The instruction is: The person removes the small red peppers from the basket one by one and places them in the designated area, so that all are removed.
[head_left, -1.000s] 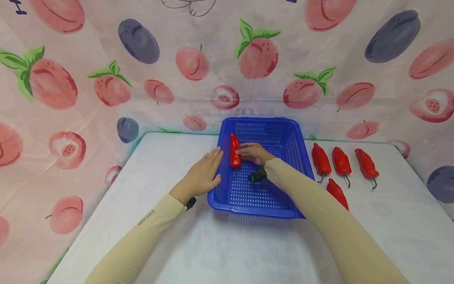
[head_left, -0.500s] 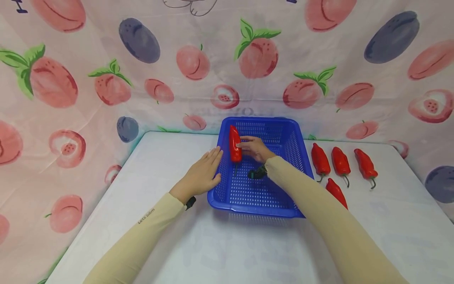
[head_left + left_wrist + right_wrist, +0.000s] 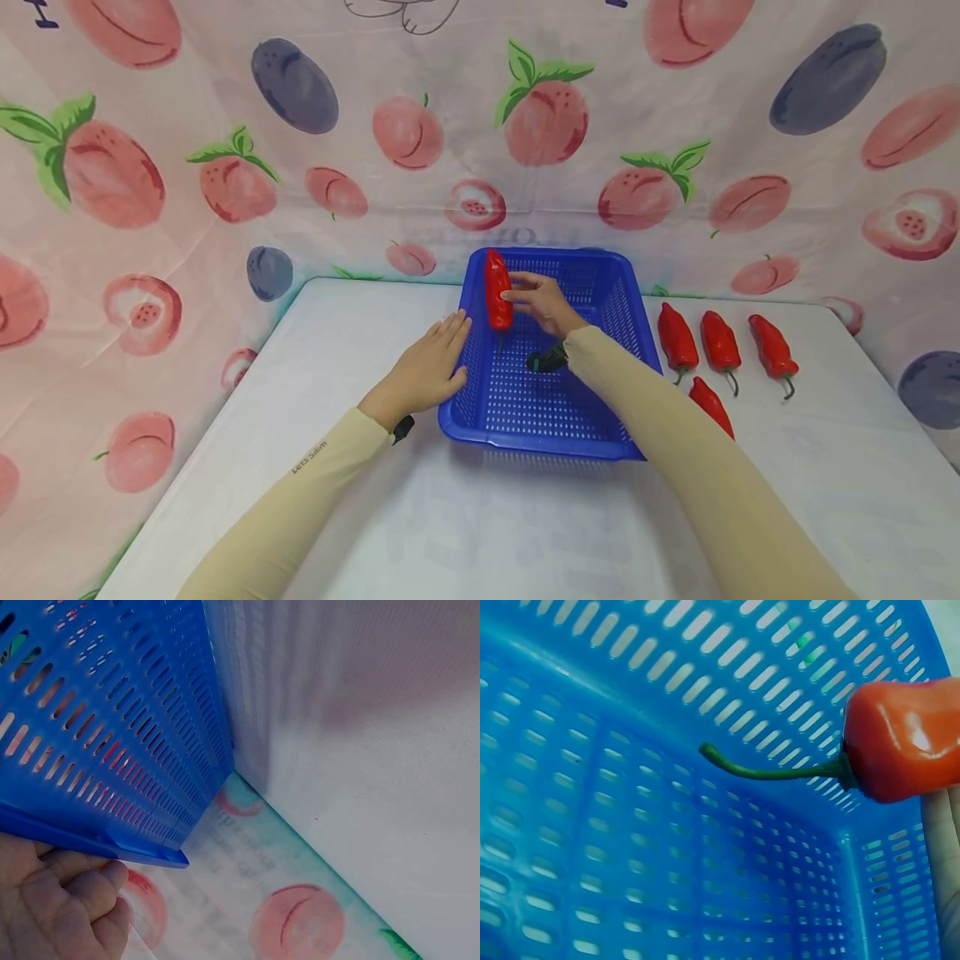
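Observation:
A long red pepper with a green stem is pinched by my right hand inside the blue plastic basket, near its left wall. Its tip points to the back and its stem toward me. In the right wrist view the pepper shows its stem end, apart from the slotted basket floor, with part of my hand below it. My left hand rests against the basket's left rim, fingers fairly straight. The left wrist view has my fingers touching the rim.
Several more red peppers lie on the white table right of the basket: three in a row, including a middle one, and a nearer one partly behind my right sleeve. A fruit-print cloth hangs behind.
My right hand has lifted the pepper from lower in the basket and moved it toward the back, still along the left wall. The left hand has stayed at the rim.

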`<state>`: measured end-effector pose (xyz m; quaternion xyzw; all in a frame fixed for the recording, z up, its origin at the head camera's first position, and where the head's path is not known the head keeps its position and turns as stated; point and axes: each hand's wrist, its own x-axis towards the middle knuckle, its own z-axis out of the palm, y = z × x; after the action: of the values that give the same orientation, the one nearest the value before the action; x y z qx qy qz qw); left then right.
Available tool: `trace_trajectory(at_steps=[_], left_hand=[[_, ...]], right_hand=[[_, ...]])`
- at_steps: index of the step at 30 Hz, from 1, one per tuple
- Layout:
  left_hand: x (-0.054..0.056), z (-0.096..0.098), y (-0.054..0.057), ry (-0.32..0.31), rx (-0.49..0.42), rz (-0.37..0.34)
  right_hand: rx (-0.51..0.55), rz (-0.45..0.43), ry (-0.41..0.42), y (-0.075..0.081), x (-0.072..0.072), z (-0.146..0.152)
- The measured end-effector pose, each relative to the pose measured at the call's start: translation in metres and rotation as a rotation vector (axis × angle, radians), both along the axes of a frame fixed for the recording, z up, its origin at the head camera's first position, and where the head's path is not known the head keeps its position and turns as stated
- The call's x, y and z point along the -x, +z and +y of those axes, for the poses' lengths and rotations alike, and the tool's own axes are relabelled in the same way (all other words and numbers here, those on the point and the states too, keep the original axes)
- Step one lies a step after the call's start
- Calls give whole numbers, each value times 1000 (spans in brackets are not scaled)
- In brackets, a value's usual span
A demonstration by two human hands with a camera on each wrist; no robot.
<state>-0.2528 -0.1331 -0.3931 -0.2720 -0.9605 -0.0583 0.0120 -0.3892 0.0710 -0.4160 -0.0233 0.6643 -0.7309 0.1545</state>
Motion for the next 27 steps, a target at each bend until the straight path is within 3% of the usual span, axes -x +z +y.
trace_trajectory(at_steps=[7, 27], left_hand=[[-1, 0, 1, 7, -7, -2], [-1, 1, -2, -13, -18, 22]], right_hand=[[-9, 62, 26, 6, -1, 1], [34, 35, 66, 53, -12, 16]])
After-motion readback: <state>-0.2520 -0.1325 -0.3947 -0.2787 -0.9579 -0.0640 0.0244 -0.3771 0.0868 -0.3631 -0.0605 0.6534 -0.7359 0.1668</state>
